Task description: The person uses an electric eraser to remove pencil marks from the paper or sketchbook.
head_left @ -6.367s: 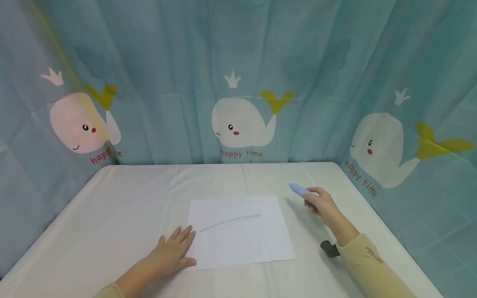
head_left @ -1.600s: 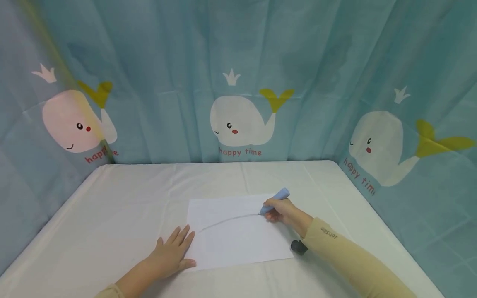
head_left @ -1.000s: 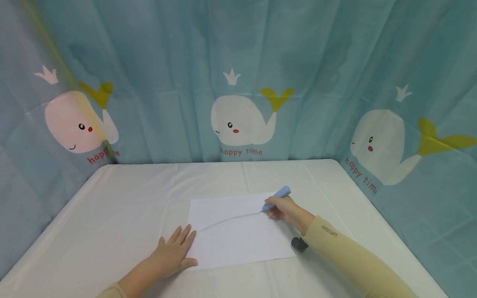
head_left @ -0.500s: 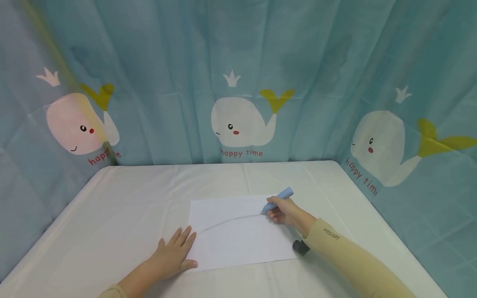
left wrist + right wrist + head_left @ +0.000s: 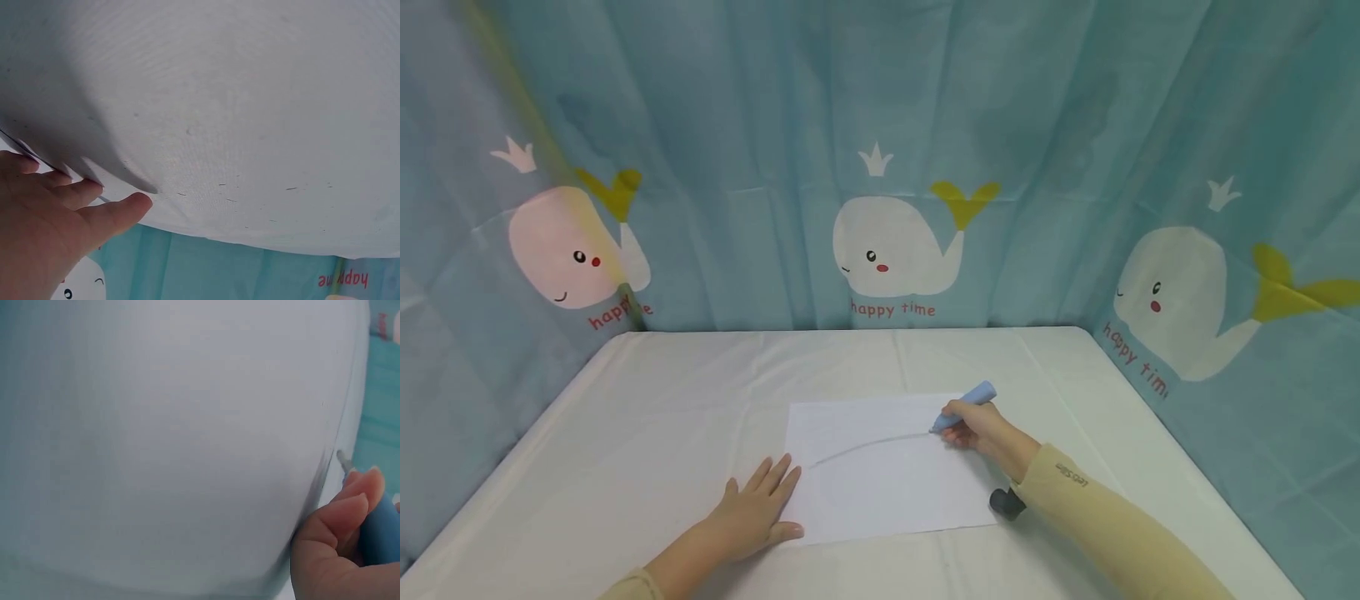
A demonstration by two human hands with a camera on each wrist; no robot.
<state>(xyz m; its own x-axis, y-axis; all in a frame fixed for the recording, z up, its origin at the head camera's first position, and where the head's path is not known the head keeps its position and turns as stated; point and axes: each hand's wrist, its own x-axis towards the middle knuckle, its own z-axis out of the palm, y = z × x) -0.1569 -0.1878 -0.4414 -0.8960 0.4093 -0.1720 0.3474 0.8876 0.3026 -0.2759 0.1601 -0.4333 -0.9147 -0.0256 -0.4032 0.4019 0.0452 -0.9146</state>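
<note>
A white sheet of paper (image 5: 887,492) lies on the white table, with a thin grey curved line (image 5: 865,445) across its upper half. My left hand (image 5: 751,518) rests with spread fingers at the sheet's left edge; the left wrist view shows the same hand (image 5: 56,219) at lower left. Over the upper right of the paper, my right hand (image 5: 981,429) pinches a chunky light-blue pen-shaped tool (image 5: 979,393). Its tip is at the line's right end. In the right wrist view, a thin metal tip (image 5: 344,461) sticks out past thumb and finger.
The table (image 5: 662,400) is covered with a white cloth. Behind and beside it hangs a blue-green curtain (image 5: 760,208) printed with whales. A small black device (image 5: 1006,503) shows under my right wrist, by the paper's right edge.
Around six seconds ago my right hand held the tool off the paper, to its right; it has since come left onto the line's end. Over the last second both hands have barely moved.
</note>
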